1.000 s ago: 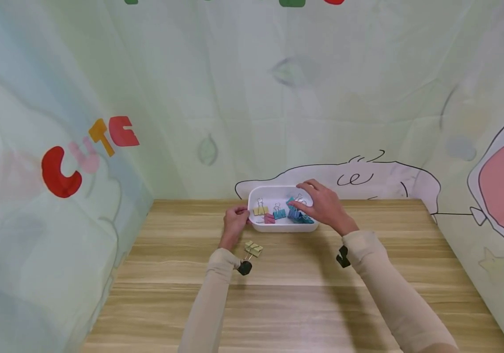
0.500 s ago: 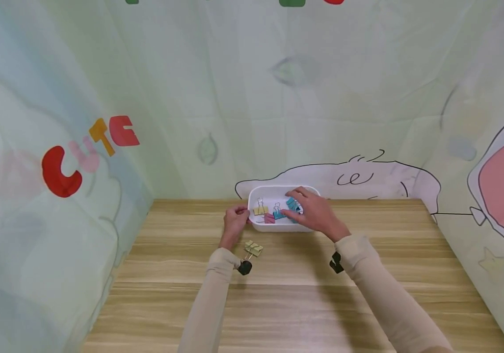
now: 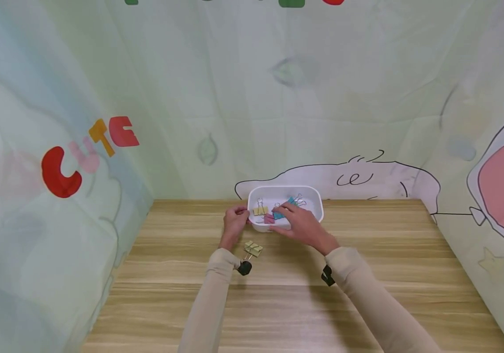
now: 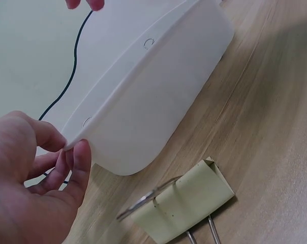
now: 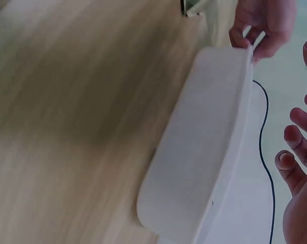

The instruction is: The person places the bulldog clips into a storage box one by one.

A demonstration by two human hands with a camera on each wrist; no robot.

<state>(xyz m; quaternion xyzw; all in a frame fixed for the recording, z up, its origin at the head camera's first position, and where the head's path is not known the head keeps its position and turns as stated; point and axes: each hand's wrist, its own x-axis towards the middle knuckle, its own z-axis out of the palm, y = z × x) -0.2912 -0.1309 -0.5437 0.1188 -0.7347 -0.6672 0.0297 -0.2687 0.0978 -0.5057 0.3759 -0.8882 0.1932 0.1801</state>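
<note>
A white plastic tray stands at the table's back edge. My left hand pinches its left rim between thumb and fingers, plainest in the left wrist view. Over the tray's front side hovers my right hand, fingers apart and gently bent; in the right wrist view they hold nothing. Inside the tray lie a yellow binder clip, a pink binder clip, a blue binder clip partly under my right fingers, and a teal binder clip. My right hand hides the tray's front right part.
One pale yellow binder clip lies on the wooden table in front of the tray, close to my left wrist. A printed cloth backdrop rises directly behind the tray. Black wrist mounts show below both cuffs.
My right hand has moved left and toward me, from the tray's right end to above its front middle. The left hand keeps its pinch on the rim, and the tray stays put.
</note>
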